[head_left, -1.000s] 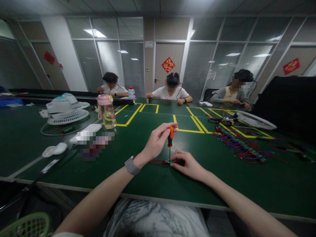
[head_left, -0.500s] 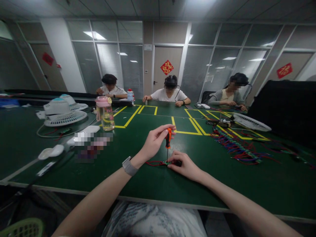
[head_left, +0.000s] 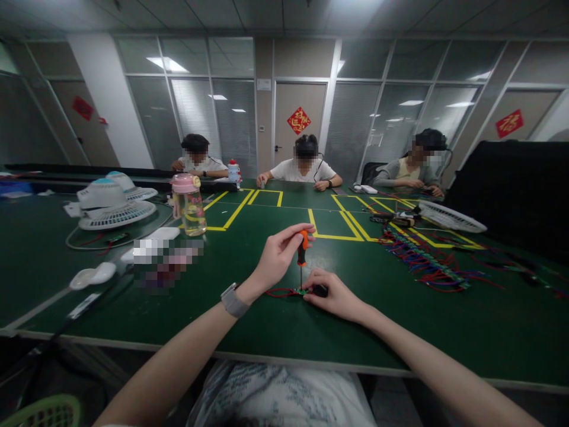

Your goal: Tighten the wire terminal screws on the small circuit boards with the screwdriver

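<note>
"Where does the work sit?"

"On the green table [head_left: 186,314], in front of the person: a small circuit board [head_left: 303,292] with red wires [head_left: 279,291] running off toward the person's left."

"And the hands?"

"The left hand [head_left: 280,254] is wrapped around the upper handle of the orange-and-black screwdriver [head_left: 302,252]. The right hand [head_left: 331,295] appears to pinch the board, with thumb and fingertips at its right end. A dark piece [head_left: 320,290] shows in the hollow of that hand, too hidden to identify."

"Is the tool well placed?"

"It looks so. The shaft stands nearly upright, its tip down at the board. What the tip bears on is too small to make out, but a straight line seems right; a lean would likely make it skid."

"What else deserves care?"

"The bracing fingertips. They sit just beside the tip, so a slip could catch them. Firm holding matters, since a light board would probably twist with the screwdriver. Steady downward pressure and small, even turns seem best."

"And the wires?"

"They lie clear of the shaft, which suits the job; a tug on them could shift the board."
</note>
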A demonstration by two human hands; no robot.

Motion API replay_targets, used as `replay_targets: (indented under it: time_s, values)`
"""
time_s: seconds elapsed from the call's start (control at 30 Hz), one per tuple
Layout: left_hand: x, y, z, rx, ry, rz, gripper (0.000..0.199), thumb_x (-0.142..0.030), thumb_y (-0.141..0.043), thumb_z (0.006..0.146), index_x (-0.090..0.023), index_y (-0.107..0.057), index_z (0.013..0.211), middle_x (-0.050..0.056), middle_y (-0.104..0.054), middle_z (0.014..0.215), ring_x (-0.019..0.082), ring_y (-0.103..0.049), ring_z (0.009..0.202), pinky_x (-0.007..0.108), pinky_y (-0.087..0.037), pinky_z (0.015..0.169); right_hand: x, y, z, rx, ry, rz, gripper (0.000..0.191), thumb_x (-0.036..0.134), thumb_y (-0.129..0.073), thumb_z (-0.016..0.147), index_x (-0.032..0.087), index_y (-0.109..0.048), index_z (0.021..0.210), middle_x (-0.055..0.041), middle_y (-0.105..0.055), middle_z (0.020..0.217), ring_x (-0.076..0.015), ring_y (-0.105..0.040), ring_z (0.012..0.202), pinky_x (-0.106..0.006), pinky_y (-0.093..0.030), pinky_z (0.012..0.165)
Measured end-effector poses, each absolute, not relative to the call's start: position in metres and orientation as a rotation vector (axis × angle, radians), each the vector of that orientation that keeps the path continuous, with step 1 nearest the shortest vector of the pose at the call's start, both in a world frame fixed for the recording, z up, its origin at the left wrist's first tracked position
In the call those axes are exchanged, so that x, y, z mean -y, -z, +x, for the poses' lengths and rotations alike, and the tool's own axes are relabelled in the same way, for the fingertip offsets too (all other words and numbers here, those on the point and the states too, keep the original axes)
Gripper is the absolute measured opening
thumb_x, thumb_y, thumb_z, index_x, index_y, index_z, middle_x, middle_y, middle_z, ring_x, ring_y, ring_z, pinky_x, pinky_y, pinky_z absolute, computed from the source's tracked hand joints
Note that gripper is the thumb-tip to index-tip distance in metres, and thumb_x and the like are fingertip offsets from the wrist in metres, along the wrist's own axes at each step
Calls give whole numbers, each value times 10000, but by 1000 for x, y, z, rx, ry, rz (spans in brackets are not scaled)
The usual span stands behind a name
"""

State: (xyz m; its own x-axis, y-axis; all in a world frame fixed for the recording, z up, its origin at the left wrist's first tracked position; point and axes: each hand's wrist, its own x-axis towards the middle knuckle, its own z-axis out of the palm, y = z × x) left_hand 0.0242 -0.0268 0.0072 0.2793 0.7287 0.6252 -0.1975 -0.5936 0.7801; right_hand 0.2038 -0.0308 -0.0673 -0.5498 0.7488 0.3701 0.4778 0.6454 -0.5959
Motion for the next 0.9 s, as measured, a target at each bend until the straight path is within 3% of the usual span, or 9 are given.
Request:
replay_targets:
  time_s: [0.13, 0.27, 0.43, 0.53, 0.77, 0.83, 0.9]
  values:
    - [23, -6, 23, -563, -1486, 1737, 265, -294, -611, 845, -145, -660, 1059, 85, -679, 972, 156, -646, 826, 296, -548, 767, 31, 68, 203, 2253, -566, -970, 115, 173, -666, 768, 180, -714, 872, -30, -605, 762, -167, -556, 759, -293, -448, 705]
    - [20, -3, 23, -644, -1637, 1873, 136, -285, -685, 785, -173, -690, 861, 25, -596, 877, 104, -571, 745, 213, -496, 661, 30, 68, 202, 2265, -547, -972, 135, 192, -673, 774, 189, -724, 900, -30, -601, 766, -166, -551, 759, -292, -438, 707]
    - [24, -5, 22, -584, -1559, 1863, 272, -279, -459, 931, -183, -676, 1063, 84, -627, 1097, 167, -619, 987, 298, -493, 879, 31, 67, 202, 2271, -546, -982, 130, 236, -659, 803, 184, -729, 901, -36, -609, 765, -168, -551, 763, -294, -435, 712]
    - [25, -7, 22, -507, -1472, 1723, 307, -292, -498, 913, -154, -628, 1154, 113, -661, 1141, 203, -656, 997, 352, -510, 900, 31, 67, 202, 2268, -547, -978, 130, 247, -653, 810, 185, -729, 894, -33, -610, 759, -164, -550, 752, -288, -434, 699]
    - [21, -5, 21, -601, -1563, 1794, 181, -292, -657, 809, -157, -692, 924, 48, -663, 894, 127, -627, 772, 245, -521, 720, 31, 67, 203, 2275, -537, -969, 130, 243, -646, 813, 188, -732, 896, -41, -626, 780, -169, -558, 770, -296, -440, 715]
    - [21, -4, 21, -633, -1598, 1846, 162, -293, -608, 842, -168, -696, 899, 45, -629, 930, 123, -608, 803, 232, -511, 720, 31, 68, 203, 2281, -539, -955, 138, 235, -644, 814, 186, -731, 908, -44, -629, 789, -170, -564, 777, -295, -444, 718]
    - [21, -4, 22, -612, -1589, 1855, 219, -276, -512, 898, -176, -698, 956, 64, -616, 1039, 149, -607, 935, 259, -510, 816, 31, 68, 204, 2279, -538, -949, 140, 230, -644, 812, 185, -731, 913, -46, -631, 793, -172, -566, 778, -294, -446, 715]
